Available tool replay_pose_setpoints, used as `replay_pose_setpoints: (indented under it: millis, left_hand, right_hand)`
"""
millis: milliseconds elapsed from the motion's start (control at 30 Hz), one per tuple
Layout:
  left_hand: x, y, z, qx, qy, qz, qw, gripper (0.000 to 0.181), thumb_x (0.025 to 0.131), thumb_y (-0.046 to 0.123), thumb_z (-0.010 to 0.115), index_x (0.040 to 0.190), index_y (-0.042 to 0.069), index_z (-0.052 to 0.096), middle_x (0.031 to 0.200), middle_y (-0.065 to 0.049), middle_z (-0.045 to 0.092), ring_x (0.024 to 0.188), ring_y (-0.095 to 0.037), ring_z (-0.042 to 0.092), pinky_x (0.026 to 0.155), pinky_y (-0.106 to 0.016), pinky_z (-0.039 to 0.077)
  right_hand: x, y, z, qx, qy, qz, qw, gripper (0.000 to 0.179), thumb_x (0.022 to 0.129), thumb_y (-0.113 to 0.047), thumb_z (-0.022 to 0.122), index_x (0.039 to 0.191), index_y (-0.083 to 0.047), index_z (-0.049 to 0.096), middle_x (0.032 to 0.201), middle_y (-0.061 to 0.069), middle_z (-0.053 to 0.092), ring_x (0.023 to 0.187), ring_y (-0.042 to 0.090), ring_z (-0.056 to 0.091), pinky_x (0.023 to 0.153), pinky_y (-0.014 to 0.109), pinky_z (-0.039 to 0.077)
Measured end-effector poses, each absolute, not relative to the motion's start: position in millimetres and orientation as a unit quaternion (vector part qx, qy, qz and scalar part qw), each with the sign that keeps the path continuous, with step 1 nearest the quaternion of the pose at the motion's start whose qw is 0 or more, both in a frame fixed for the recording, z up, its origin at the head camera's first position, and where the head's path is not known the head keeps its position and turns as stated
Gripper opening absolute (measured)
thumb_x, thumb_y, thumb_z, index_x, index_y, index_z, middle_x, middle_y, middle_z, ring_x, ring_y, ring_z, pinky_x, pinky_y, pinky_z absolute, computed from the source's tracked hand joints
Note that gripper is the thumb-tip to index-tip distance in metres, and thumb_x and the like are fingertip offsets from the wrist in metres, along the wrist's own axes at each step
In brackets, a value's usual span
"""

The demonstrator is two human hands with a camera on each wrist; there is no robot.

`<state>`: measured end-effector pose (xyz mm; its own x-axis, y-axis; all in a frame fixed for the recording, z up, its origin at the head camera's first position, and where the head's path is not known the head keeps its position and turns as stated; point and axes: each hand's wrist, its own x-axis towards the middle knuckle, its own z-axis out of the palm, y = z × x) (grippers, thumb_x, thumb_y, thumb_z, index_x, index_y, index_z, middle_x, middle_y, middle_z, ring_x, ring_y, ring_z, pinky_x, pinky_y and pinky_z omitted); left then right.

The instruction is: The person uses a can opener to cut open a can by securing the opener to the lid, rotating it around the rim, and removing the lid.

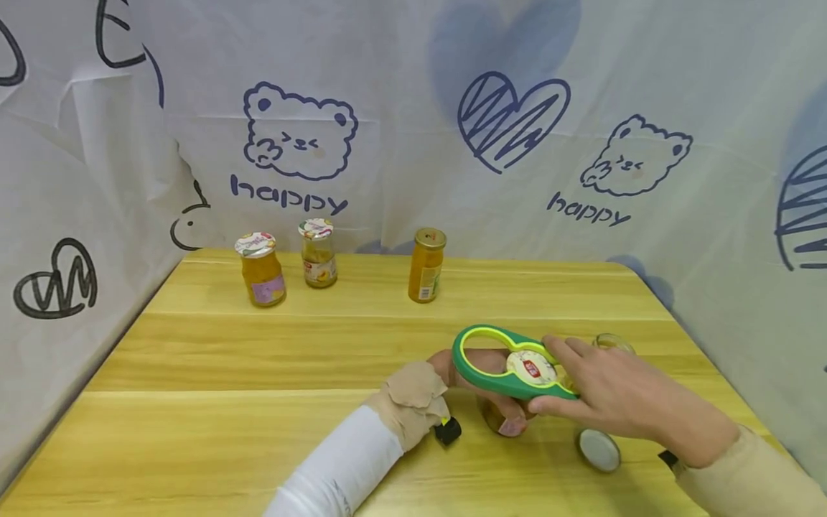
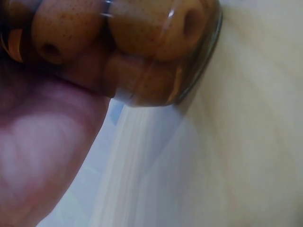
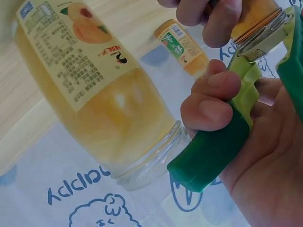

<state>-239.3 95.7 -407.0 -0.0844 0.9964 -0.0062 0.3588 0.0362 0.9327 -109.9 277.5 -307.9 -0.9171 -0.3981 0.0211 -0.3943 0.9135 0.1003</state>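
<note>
My left hand (image 1: 497, 399) grips a glass jar (image 1: 493, 416) around its side, close over the table. Round brownish fruit with dark holes shows through the jar's glass (image 2: 142, 33) in the left wrist view. A pale printed lid (image 1: 532, 368) tops this jar, framed by a green and yellow jar opener (image 1: 477, 377). My right hand (image 1: 623, 391) holds the opener by its right end, fingers curled over the handle (image 3: 213, 151) in the right wrist view. The jar's lower part is mostly hidden behind the left fingers.
A lidless jar (image 3: 109, 109) with a peach label stands beyond the right hand, mostly hidden in the head view. A loose lid (image 1: 599, 450) lies nearer me. Along the back stand a purple-labelled jar (image 1: 261, 273), a shorter jar (image 1: 319, 258) and a tall orange jar (image 1: 426, 266).
</note>
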Motion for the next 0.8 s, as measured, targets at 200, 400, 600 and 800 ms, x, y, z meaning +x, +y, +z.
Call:
replay_pose_setpoints:
  millis: [200,400,600,800]
  left_hand:
    - [-237.1,95.5,-402.9,0.554,0.612,0.407,0.390,0.073,0.091,0.000,0.076,0.155,0.004,0.042,0.154,-0.015,0.052,0.117,0.011,0.052,0.111,-0.012,0.042]
    - [-235.8,96.1,-401.2,0.547,0.612,0.406,0.401,0.076,0.089,-0.002,0.077,0.156,0.005,0.041,0.153,-0.015,0.052,0.114,0.008,0.054,0.108,-0.013,0.045]
    - [-236.9,100.4,-402.5,0.548,0.625,0.403,0.384,0.087,0.090,0.001,0.076,0.163,0.010,0.029,0.166,-0.008,0.039,0.139,0.003,0.044,0.116,-0.012,0.035]
    - [-238.2,104.7,-405.9,0.546,0.585,0.449,0.398,0.089,0.089,-0.006,0.074,0.163,0.008,0.027,0.167,-0.011,0.036,0.143,0.000,0.042,0.120,-0.014,0.033]
  right_hand:
    - [-109.5,281.3,-306.8,0.227,-0.972,-0.054,0.037,0.085,0.087,-0.077,0.061,0.138,-0.009,0.055,0.115,0.009,0.072,0.085,0.019,0.068,0.074,0.052,0.058]
    - [-111.7,283.3,-303.8,0.262,-0.961,-0.065,0.054,0.085,0.087,-0.075,0.063,0.135,-0.005,0.058,0.111,0.009,0.072,0.077,0.018,0.066,0.072,0.046,0.059]
    - [-114.2,282.9,-292.3,0.283,-0.952,-0.087,0.080,0.090,0.082,-0.080,0.064,0.132,-0.005,0.060,0.102,0.004,0.071,0.067,0.008,0.058,0.061,0.034,0.055]
    - [-110.8,282.3,-283.8,0.273,-0.954,-0.092,0.081,0.090,0.081,-0.082,0.063,0.133,-0.008,0.060,0.101,0.002,0.070,0.064,0.003,0.050,0.058,0.031,0.051]
